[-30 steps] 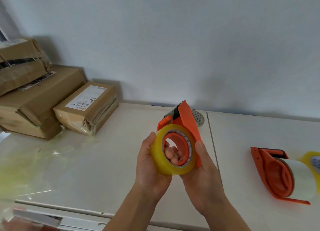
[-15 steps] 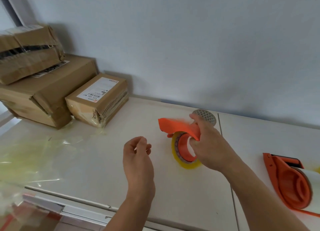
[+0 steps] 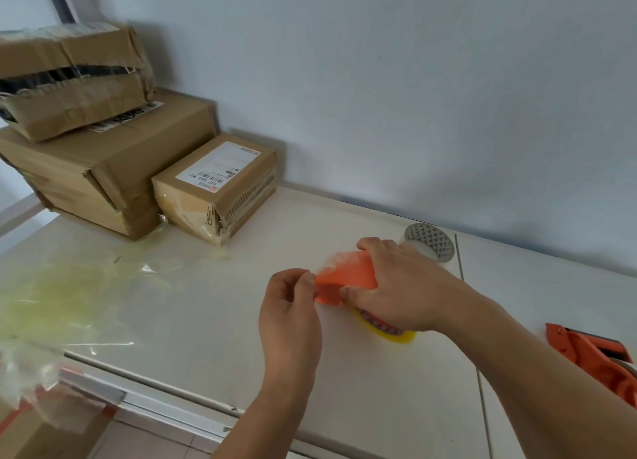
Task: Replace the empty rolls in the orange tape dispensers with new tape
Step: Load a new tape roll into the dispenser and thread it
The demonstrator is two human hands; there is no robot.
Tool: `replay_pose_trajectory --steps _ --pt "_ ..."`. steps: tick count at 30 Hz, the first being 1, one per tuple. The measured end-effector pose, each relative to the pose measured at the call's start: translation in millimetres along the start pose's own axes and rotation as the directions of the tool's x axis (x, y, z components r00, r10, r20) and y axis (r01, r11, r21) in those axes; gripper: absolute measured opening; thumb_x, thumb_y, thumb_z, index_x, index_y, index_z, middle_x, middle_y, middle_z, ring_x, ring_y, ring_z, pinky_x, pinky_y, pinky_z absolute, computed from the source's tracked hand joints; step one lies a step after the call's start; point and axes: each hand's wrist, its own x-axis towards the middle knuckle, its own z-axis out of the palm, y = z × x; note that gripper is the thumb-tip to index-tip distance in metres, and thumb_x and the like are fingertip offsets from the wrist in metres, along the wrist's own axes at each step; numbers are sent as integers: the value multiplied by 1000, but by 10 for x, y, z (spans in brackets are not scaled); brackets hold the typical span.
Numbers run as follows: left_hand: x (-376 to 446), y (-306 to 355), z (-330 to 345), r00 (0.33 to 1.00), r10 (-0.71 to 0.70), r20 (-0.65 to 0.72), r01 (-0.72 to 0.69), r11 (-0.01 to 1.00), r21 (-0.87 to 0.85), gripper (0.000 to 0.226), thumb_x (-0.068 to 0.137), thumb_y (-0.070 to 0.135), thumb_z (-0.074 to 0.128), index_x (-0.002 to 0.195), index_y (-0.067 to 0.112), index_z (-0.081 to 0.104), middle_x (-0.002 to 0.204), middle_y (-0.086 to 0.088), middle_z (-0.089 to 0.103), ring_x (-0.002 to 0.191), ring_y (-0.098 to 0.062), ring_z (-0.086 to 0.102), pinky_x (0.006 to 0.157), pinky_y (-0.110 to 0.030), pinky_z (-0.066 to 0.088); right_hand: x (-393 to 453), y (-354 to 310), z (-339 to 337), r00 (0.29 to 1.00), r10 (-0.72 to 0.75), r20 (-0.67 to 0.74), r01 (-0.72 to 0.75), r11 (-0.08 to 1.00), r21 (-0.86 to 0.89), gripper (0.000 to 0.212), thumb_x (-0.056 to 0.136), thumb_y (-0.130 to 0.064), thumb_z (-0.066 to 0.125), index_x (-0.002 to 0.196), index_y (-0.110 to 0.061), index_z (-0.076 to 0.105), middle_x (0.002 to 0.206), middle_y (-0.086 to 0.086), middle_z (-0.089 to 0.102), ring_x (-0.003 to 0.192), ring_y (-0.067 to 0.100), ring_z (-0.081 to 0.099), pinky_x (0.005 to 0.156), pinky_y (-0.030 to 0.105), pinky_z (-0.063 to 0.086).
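This looks like a parcel-packing corner in a plain room, not a kitchen or lab. Left of and beyond the right hand (image 3: 406, 286), gripping an orange tape dispenser (image 3: 348, 274), taped cardboard boxes (image 3: 103, 169) stack against a bare wall (image 3: 379, 79); one labelled parcel (image 3: 217, 182) bears a shipping barcode. Crumpled clear film (image 3: 69, 286) lies far left on the white worktop (image 3: 206, 320).

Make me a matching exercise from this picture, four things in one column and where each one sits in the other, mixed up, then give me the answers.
Things:
1. labelled cardboard box
2. grey patterned disc
3. second orange dispenser
4. crumpled clear plastic

Places:
A. far right edge of the view
B. left part of the white surface
C. by the wall, just beyond the right hand
D. beside the big stacked boxes

Pairs: 1-D, 2-C, 3-A, 4-B
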Motion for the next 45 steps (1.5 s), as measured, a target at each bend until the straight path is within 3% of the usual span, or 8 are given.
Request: replay_pose_trajectory --steps 9,17,19,21,23,27,33,45 --pt "133 42 -86 1000 25 -7 -24 992 121 13 89 22 56 81 27 64 77 17 68 69 -7 64 63 -22 45 276 -242 -199 978 75 192 -30 973 -229 69 75 -72 51 121 -21 54 115 3 56 99 23 52 77 35 43" --pt "197 73 -108 999 28 26 -33 978 204 11 90 25 55 82 27 62 74 8 67 69 -3 61 63 -23 44 419 -413 -216 959 141 244 -62 950 -307 55 69 -67 60 101 -23 64 94 -2 65 89 22 61 71 34 50" --pt "242 48 -121 985 112 132 -162 864 476 10 91 31 52 89 29 62 84 14 67 80 -5 61 69 -28 45 418 -417 -212 955 154 252 -72 949 -306 58 65 -71 59 100 -25 64 94 -3 65 89 21 61 68 33 48" --pt "303 -42 -151 937 230 264 -349 560 752 19 91 36 50 98 25 64 96 12 66 95 -15 59 77 -32 46 413 -408 -219 952 160 260 -76 949 -304 59 63 -71 58 100 -26 64 94 -3 64 88 20 61 66 32 46" --pt "340 -127 -182 895 265 359 -437 360 824 21 88 33 52 93 20 68 95 3 70 93 -24 61 78 -37 47 410 -407 -222 947 160 279 -68 948 -311 58 65 -69 58 104 -26 64 98 -2 65 89 21 61 68 32 47" --pt "338 -187 -226 863 243 442 -493 218 842 19 80 29 54 83 19 69 85 0 71 84 -26 64 74 -38 49 396 -423 -253 927 164 337 -53 948 -315 62 72 -68 57 118 -26 62 115 0 64 101 24 60 84 36 50" --pt "272 -191 -254 859 239 454 -500 197 843 24 82 29 48 88 18 68 89 -2 71 89 -28 63 77 -38 47 263 -334 -225 905 182 384 -49 943 -330 72 72 -66 55 135 -31 52 128 1 59 110 26 57 92 40 49" --pt "100 -182 -172 880 257 399 -458 238 857 25 92 30 44 100 20 64 100 1 68 96 -23 58 81 -35 42 -58 -123 -290 885 149 441 35 923 -382 75 71 -71 54 135 -31 53 126 -1 59 108 24 57 91 39 50"
